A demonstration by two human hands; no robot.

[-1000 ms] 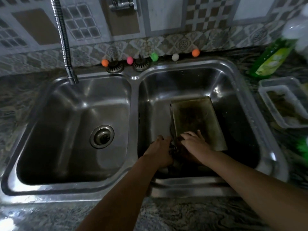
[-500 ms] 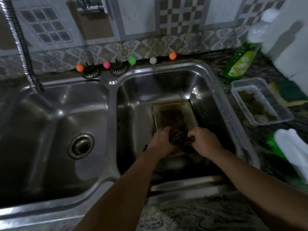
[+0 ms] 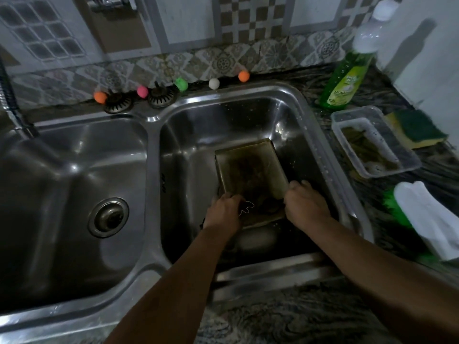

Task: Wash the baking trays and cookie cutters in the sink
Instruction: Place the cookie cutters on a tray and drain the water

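Observation:
A dirty rectangular baking tray (image 3: 250, 170) lies in the right basin of a steel double sink (image 3: 154, 120). My left hand (image 3: 224, 214) holds a thin metal cookie cutter (image 3: 247, 207) over the tray's near left corner. My right hand (image 3: 306, 207) is closed on the tray's near right edge. What lies under the tray and my hands is dark and hidden.
On the counter to the right stand a green dish soap bottle (image 3: 347, 78), a clear plastic tub (image 3: 375, 142), a yellow-green sponge (image 3: 417, 129) and a white brush handle (image 3: 432, 219). Small coloured balls (image 3: 181, 84) and two strainers (image 3: 161, 96) line the sink's back rim. The left basin holds only its drain (image 3: 108, 217).
My hands have spread apart: the right moved to the tray's right edge, the left stays with the cutter. The camera view swung to the right, showing more counter.

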